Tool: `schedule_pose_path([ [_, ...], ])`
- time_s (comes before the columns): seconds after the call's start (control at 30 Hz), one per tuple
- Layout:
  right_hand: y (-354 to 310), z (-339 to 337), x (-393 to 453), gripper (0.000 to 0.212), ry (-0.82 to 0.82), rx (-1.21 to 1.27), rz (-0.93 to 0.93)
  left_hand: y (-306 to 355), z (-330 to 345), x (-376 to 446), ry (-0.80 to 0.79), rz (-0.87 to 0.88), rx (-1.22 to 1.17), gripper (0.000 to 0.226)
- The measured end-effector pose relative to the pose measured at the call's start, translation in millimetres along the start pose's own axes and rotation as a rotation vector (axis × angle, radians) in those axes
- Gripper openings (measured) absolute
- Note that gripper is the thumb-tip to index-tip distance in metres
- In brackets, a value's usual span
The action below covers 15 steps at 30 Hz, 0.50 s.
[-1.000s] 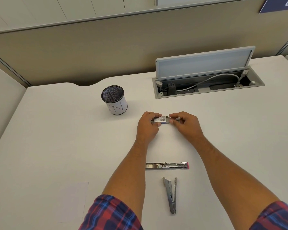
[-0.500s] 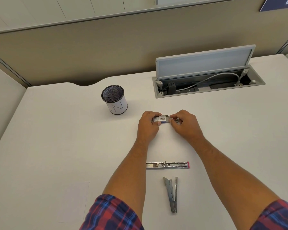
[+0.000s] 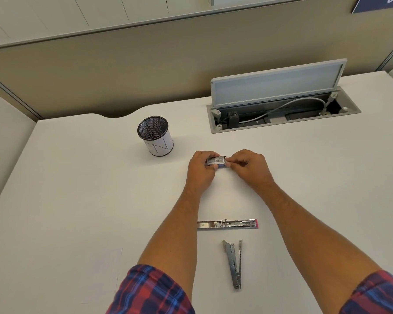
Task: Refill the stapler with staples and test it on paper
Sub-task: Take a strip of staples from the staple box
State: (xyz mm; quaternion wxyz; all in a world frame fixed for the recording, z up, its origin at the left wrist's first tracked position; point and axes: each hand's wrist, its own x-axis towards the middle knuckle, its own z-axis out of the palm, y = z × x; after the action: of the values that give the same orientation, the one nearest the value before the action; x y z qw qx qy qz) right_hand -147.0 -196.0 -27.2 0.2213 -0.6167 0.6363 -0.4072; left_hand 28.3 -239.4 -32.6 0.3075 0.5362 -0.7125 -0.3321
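Observation:
My left hand (image 3: 201, 169) grips a small staple box (image 3: 217, 160) with a barcode label, just above the white desk. My right hand (image 3: 250, 166) pinches the box's right end with thumb and forefinger. Nearer to me lies the stapler's metal magazine (image 3: 227, 223) with a pink tip, set crosswise. Below it the stapler's metal body (image 3: 234, 262) lies spread in a V shape. A sheet of white paper (image 3: 102, 275) rests at the near left of the desk.
A black mesh pen cup (image 3: 156, 137) with a white label stands to the left of my hands. An open cable hatch (image 3: 281, 105) with a raised lid and a grey cable sits at the back right. A beige partition runs behind the desk.
My right hand has slid slightly left, closing in on the end of the staple box. The left hand, the stapler parts and the paper stay put.

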Motion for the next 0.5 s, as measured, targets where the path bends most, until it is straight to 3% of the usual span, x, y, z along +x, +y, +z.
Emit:
schedule_pose_path([
  [0.3,-6.6,5.3,-2.1,0.013,-0.002,0.035,0.091,0.7,1.7,-0.8,0.005,-0.002,-0.013,0.037],
  [0.5,-5.3,10.4,-4.9,0.021,-0.001,-0.100,-0.031,1.6,5.1,-5.8,0.119,-0.030,-0.093,0.035],
])
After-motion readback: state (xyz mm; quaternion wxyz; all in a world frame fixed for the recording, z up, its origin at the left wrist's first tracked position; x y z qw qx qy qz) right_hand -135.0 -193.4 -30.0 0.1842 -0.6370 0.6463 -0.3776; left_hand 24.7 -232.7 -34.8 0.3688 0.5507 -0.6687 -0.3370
